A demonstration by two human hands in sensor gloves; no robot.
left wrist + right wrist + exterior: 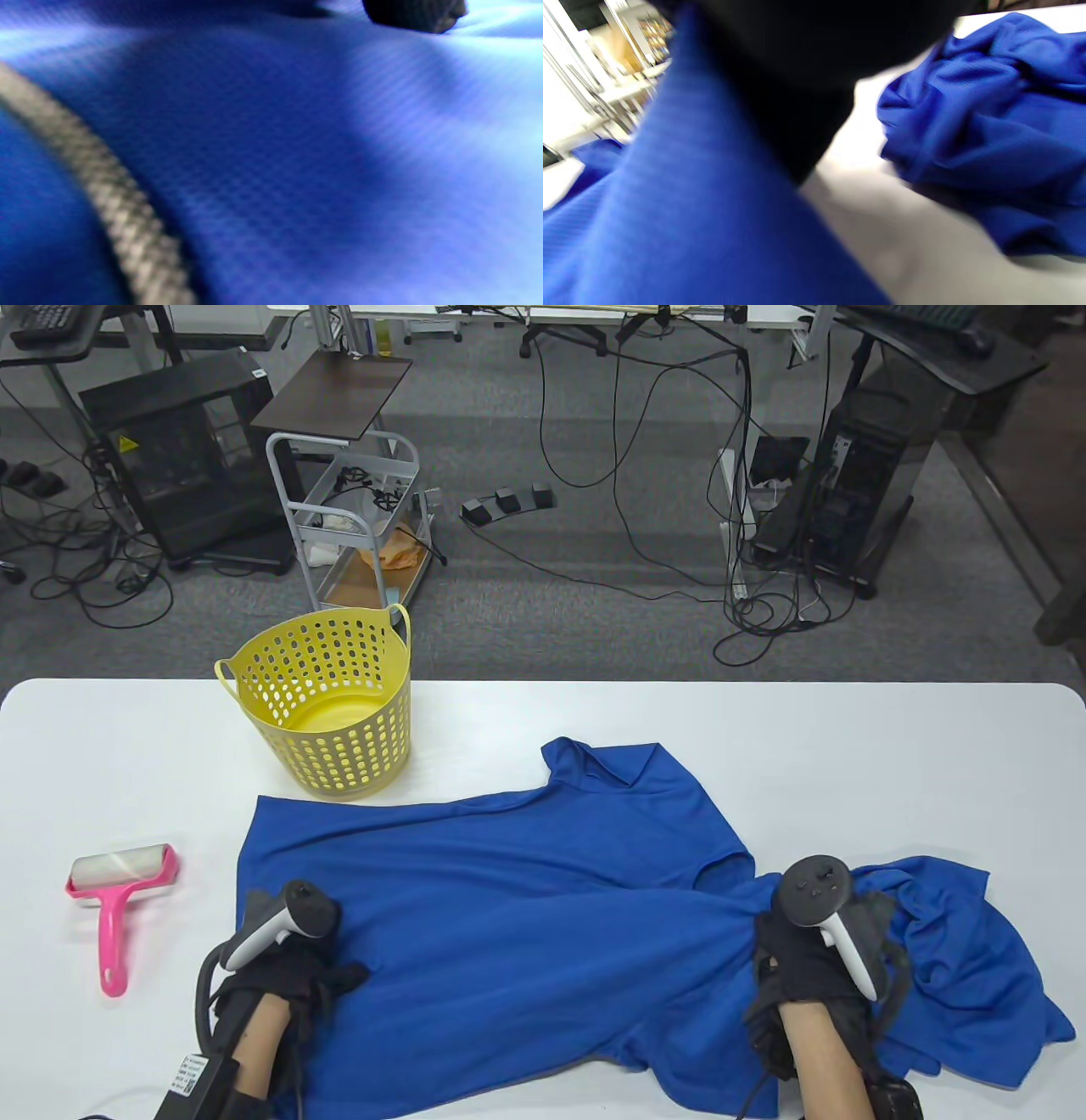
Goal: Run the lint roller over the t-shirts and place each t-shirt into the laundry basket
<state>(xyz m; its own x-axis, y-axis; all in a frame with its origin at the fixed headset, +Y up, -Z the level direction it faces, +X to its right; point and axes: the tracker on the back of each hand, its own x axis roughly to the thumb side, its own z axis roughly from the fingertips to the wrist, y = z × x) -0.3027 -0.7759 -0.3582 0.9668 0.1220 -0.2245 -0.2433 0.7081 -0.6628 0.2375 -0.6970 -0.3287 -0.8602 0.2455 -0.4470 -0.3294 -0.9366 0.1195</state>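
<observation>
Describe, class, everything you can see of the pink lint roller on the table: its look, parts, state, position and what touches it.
The lint roller has a bright pink plastic frame and a straight pink handle, with a whitish drum of sticky paper across the top. It lies flat on the white table, drum farther from the person, handle pointing towards the near edge. It sits to the left of the blue t-shirt and nearer than the yellow laundry basket, apart from both. Neither hand touches it; only the table does.

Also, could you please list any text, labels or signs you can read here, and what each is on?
None can be read.
White label on the black box at the left hand's wrist: print too small.
Yellow warning sticker on the black cabinet: symbol only, no legible words.
</observation>
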